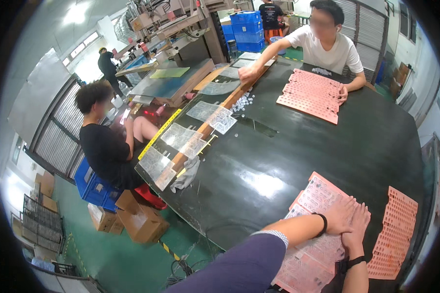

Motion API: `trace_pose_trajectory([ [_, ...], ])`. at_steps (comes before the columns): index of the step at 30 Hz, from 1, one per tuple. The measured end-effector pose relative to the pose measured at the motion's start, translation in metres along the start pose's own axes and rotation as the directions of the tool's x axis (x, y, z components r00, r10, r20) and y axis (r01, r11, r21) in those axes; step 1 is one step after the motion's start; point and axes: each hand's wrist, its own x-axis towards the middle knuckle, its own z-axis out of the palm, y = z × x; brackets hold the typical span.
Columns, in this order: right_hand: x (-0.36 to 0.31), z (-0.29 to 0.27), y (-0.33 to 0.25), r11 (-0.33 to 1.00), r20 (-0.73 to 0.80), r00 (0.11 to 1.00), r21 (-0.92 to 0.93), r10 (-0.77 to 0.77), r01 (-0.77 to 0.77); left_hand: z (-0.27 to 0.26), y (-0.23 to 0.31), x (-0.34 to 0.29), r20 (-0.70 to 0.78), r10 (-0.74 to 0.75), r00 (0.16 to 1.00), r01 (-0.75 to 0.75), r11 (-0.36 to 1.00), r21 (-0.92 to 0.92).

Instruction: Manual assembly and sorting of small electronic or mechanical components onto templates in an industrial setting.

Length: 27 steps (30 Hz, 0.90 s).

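My left hand (338,215) lies flat on a clear, patterned plastic sheet (310,259), its fingers stretched out toward the sheet's right side. Close beside it, my right hand (357,225) also rests there with fingers extended, the two hands touching. Under the sheet lies a pink perforated board (316,178), showing along the edges. Neither hand grips anything that I can see. To the right of my hands is a second pink board (394,232) with rows of holes. My forearms cover part of the sheet.
Across the dark table (327,146), a person in white (330,56) holds another pink board (312,95) and reaches over a wooden strip (239,90). Small clear pieces (242,102), clear sheets (183,138) and a grey cloth (187,176) lie along the left. A seated person (105,141) holds a phone.
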Motion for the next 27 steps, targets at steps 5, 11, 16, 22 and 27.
trace_pose_trajectory([
  [5, -0.008, -0.01, -0.013, 0.96, 0.039, 0.959, 0.012, 0.279, -0.28, -0.014, -0.013, -0.014, 0.045, 0.092, 0.995, -0.096, 0.991, 0.093],
  [11, -0.007, -0.008, -0.01, 0.945, 0.025, 0.946, 0.025, 0.325, -0.325, -0.033, -0.039, -0.033, 0.032, 0.06, 0.998, -0.065, 0.981, 0.181],
  [16, -0.007, -0.015, -0.011, 0.944, 0.017, 0.945, 0.037, 0.327, -0.327, -0.051, -0.063, -0.053, 0.04, -0.005, 0.999, -0.005, 0.967, 0.254],
  [22, -0.008, -0.001, 0.003, 0.957, -0.046, 0.96, 0.112, 0.275, -0.268, -0.066, -0.075, -0.074, -0.013, -0.111, 0.994, 0.111, 0.967, 0.229],
  [27, -0.009, 0.004, 0.009, 0.95, -0.045, 0.954, 0.117, 0.298, -0.291, -0.061, -0.077, -0.074, -0.06, -0.068, 0.996, 0.076, 0.986, 0.152],
])
